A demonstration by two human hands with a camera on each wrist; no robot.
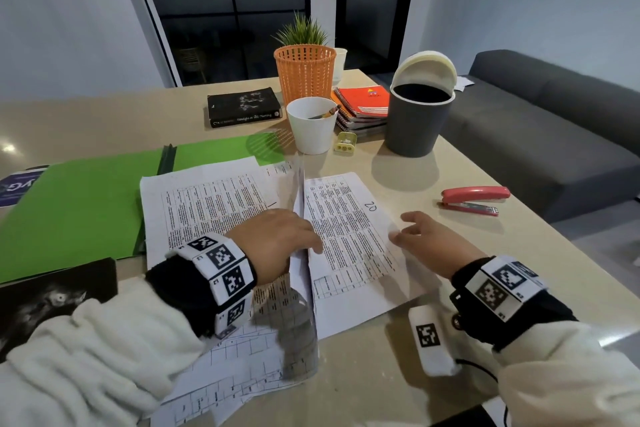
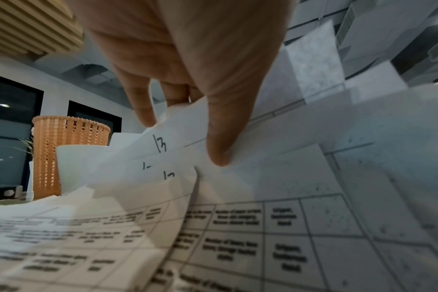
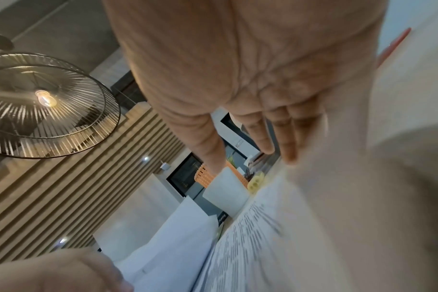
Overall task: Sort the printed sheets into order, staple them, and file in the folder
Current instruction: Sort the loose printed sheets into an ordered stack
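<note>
Printed sheets with tables lie in loose piles mid-table: one pile [image 1: 214, 201] overlaps the open green folder [image 1: 76, 204], and a sheet marked 20 [image 1: 346, 236] lies to the right. My left hand [image 1: 277, 239] pinches a bundle of lifted sheets [image 1: 299, 204] that stands on edge between the piles. In the left wrist view my left hand [image 2: 183, 141] holds them between thumb and fingers, with a sheet marked 13 [image 2: 160, 146] showing. My right hand [image 1: 415, 232] hovers over the right edge of sheet 20, fingers relaxed and holding nothing; its palm [image 3: 270, 138] is spread. A red stapler [image 1: 474, 199] lies to the right.
At the back stand a white cup with pencils [image 1: 311, 125], an orange basket [image 1: 304, 73], a grey lidded bin [image 1: 419, 118], a yellow sharpener [image 1: 345, 142], spiral notebooks [image 1: 363, 104] and a black book [image 1: 244, 107]. More sheets [image 1: 242, 374] lie near me. A grey sofa [image 1: 554, 121] is right.
</note>
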